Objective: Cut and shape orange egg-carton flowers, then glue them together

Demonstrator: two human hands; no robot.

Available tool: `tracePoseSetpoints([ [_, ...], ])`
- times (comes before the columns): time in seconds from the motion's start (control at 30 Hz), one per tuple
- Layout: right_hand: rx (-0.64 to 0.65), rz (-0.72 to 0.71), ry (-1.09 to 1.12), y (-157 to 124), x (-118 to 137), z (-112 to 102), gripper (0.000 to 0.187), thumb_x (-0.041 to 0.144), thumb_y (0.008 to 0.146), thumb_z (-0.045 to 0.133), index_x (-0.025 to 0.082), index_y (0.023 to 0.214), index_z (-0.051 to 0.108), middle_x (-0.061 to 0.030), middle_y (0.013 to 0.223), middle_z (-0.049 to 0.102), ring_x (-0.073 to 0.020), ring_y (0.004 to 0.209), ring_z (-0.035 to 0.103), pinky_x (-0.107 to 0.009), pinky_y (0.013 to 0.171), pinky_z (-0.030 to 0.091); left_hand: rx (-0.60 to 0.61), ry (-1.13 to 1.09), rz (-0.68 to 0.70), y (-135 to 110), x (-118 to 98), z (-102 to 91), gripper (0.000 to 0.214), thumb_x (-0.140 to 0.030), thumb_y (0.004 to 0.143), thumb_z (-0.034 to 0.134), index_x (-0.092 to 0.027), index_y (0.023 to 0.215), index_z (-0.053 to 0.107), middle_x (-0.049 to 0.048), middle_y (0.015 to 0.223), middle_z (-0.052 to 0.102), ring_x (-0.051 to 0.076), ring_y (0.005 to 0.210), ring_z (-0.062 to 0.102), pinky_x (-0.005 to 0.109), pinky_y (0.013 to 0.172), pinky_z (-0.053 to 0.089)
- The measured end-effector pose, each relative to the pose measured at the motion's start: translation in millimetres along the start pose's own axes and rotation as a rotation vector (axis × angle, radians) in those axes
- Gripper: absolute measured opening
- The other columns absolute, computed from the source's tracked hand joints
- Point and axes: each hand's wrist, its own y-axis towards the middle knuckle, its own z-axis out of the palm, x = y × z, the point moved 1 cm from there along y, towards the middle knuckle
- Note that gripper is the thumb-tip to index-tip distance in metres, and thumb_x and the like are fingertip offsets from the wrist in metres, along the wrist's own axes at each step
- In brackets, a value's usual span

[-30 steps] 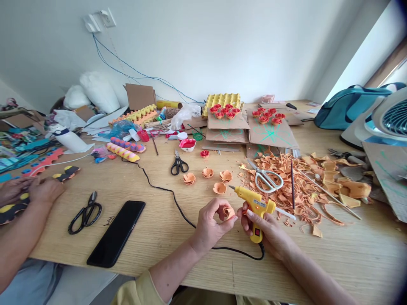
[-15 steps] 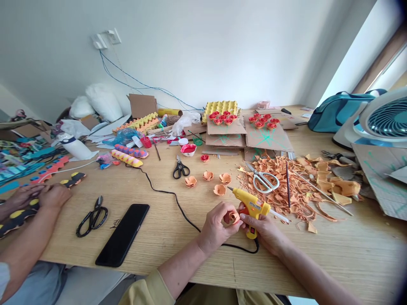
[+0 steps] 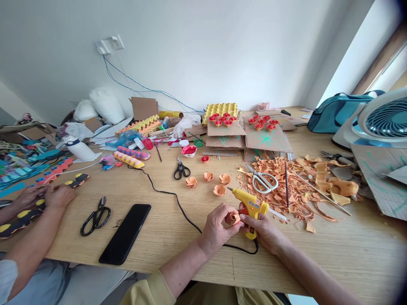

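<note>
Between the fingers of my left hand (image 3: 219,224) is a small orange rolled flower (image 3: 234,217), its spiral centre facing up. My right hand (image 3: 265,231) is closed around a yellow hot glue gun (image 3: 249,203), whose nozzle points to the upper left and whose white glue stick (image 3: 277,214) juts out at the back. The right fingertips also touch the flower's edge. Beyond my hands sit several orange cup-shaped flowers (image 3: 219,190) and one red flower (image 3: 205,159). A black cord (image 3: 178,201) runs from the glue gun across the table.
Orange scraps (image 3: 295,186) are heaped at the right, with white-handled scissors (image 3: 265,182) on them. Black scissors (image 3: 181,169), dark-handled shears (image 3: 96,217) and a phone (image 3: 125,234) lie leftward. Red flowers stand on cardboard (image 3: 269,137) at the back. A co-worker's hands (image 3: 59,195) are far left.
My hands keep almost the same pose on the flower and glue gun. The view has shifted slightly, and the co-worker's hands have moved a little.
</note>
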Motion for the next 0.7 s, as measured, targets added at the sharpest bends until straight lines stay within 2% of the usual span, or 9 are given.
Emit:
tracePoseSetpoints([
  [0.2,-0.012,0.001,0.014,-1,-2,-5,0.039,0.039,0.067,0.088,0.022,0.092,0.063,0.0026,0.073,0.058,-0.008,0.06,0.048,-0.021,0.054,0.039,-0.026,-0.028,-0.003,1,-5,4.9,0.014,-0.02,0.081,0.072,-0.018,0.087,0.058,-0.0008,0.077,0.059,0.011,0.067,0.053,0.022,0.066,0.047],
  [0.43,-0.055,-0.013,0.022,-2,1,-8,0.039,0.038,0.067,0.088,0.022,0.094,0.063,0.0015,0.079,0.061,-0.0087,0.064,0.051,-0.021,0.057,0.041,-0.05,-0.003,-0.001,2,-8,12.0,0.014,-0.018,0.083,0.069,-0.019,0.093,0.058,-0.0002,0.08,0.059,0.011,0.068,0.053,0.022,0.068,0.048],
  [0.57,-0.034,-0.005,0.01,-2,3,-5,0.038,0.039,0.067,0.088,0.022,0.092,0.064,0.0027,0.072,0.058,-0.0079,0.061,0.047,-0.02,0.055,0.037,-0.065,0.004,-0.02,-1,-7,10.7,0.02,-0.019,0.083,0.07,-0.019,0.099,0.058,0.0004,0.084,0.062,0.011,0.068,0.053,0.022,0.068,0.049],
  [0.7,-0.002,-0.004,0.006,-2,2,-3,0.036,0.039,0.07,0.086,0.022,0.093,0.064,0.0025,0.073,0.059,-0.0074,0.061,0.045,-0.02,0.056,0.036,-0.059,0.013,-0.017,-1,-8,8.4,0.014,-0.02,0.084,0.069,-0.019,0.093,0.059,0.0001,0.081,0.061,0.011,0.067,0.053,0.022,0.067,0.048],
])
